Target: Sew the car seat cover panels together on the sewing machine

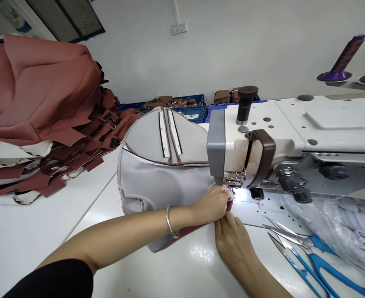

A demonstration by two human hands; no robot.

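Observation:
A large grey sewn cover (170, 182) with a red-brown outer side lies under the head of a white sewing machine (294, 120). My left hand (213, 203), with a silver bangle on its wrist, reaches across the cover and grips its edge close to the lit needle area. Just below it, my right hand (232, 234) pinches the same edge, its fingers touching the left hand. Two white strips (168, 134) run along a seam on the raised back part of the cover. The fabric between my fingertips is mostly hidden.
Red-brown cut pieces (46, 95) are piled at the left. Scissors with blue handles (322, 260) and a clear plastic bag (340, 227) lie at the right. Blue crates (195, 111) stand behind the table. A thread cone (345, 60) rises at the upper right.

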